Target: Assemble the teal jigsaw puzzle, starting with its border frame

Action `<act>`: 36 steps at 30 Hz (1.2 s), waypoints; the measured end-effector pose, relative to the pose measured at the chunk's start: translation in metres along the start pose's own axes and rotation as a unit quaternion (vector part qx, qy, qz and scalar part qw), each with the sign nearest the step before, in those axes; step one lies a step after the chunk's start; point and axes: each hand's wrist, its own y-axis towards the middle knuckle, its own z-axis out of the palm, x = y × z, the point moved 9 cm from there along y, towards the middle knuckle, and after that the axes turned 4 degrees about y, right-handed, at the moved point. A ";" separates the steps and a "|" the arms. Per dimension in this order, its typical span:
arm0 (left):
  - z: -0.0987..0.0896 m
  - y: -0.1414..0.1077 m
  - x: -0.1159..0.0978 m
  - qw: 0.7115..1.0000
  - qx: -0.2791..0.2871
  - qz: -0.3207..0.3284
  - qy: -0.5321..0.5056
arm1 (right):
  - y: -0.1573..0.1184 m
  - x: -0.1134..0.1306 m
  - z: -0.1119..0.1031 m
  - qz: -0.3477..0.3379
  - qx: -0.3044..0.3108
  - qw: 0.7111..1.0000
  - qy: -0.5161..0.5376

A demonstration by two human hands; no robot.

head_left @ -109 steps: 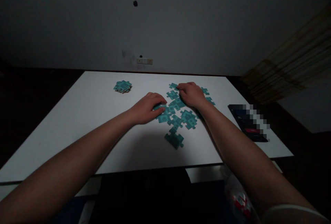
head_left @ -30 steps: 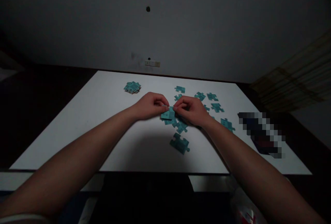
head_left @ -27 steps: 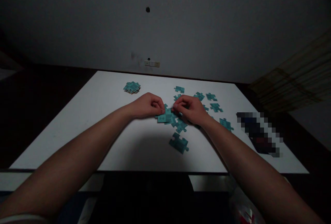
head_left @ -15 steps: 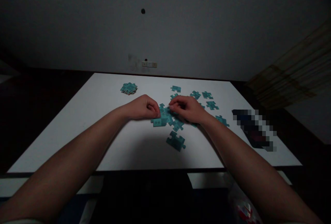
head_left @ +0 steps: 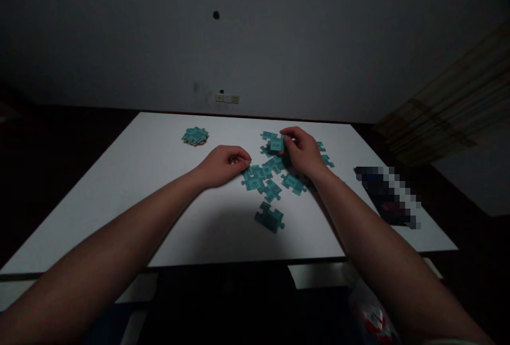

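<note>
**Operator:** What is my right hand (head_left: 303,151) doing?

**Spotter:** You're gripping a teal jigsaw piece (head_left: 276,145) between your thumb and fingers (head_left: 289,134). The hand is closed around the piece, which is above the far side of the pieces on the table.

**Operator:** And my left hand (head_left: 223,165)?

**Spotter:** It's closed loosely, with the fingers (head_left: 240,157) curled in. Their tips are right at the left edge of the cluster of teal pieces (head_left: 265,175), but I can't tell whether you're pinching anything small there.

**Operator:** Where's everything else?

**Spotter:** The cluster lies between your hands, its pieces touching or overlapping in a rough heap. Nearer you, a loose piece (head_left: 269,217) lies apart from it. Further left, toward the far edge of the white table (head_left: 167,143), you have a stack of pieces (head_left: 195,136).

**Operator:** Anything beyond the table?

**Spotter:** To the right of your right arm, a dark flat object (head_left: 386,196) lies on the table, too blurred to name. A wall plate (head_left: 227,98) is on the wall ahead, a reed blind (head_left: 434,106) hangs at the right, and a plastic bag (head_left: 370,316) with red print shows below your right arm.
</note>
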 end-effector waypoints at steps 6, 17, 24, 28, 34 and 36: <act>0.005 -0.004 -0.013 0.991 0.010 0.075 0.108 | 0.002 -0.007 0.000 -0.029 0.000 0.996 -0.089; 0.032 -0.013 -0.018 0.964 0.099 0.161 0.187 | -0.002 -0.002 0.015 -0.023 0.073 0.991 -0.113; 0.029 -0.012 -0.018 0.968 0.087 0.161 0.170 | 0.000 -0.006 0.013 -0.027 0.056 0.992 -0.106; 0.028 -0.011 -0.018 0.970 0.079 0.164 0.161 | 0.003 -0.008 0.007 -0.032 0.033 0.996 -0.082; 0.028 -0.011 -0.018 0.967 0.083 0.167 0.171 | 0.003 -0.008 0.001 -0.009 0.002 0.996 -0.091; 0.028 -0.011 -0.019 0.968 0.083 0.167 0.168 | 0.003 -0.005 0.001 -0.008 0.004 0.996 -0.093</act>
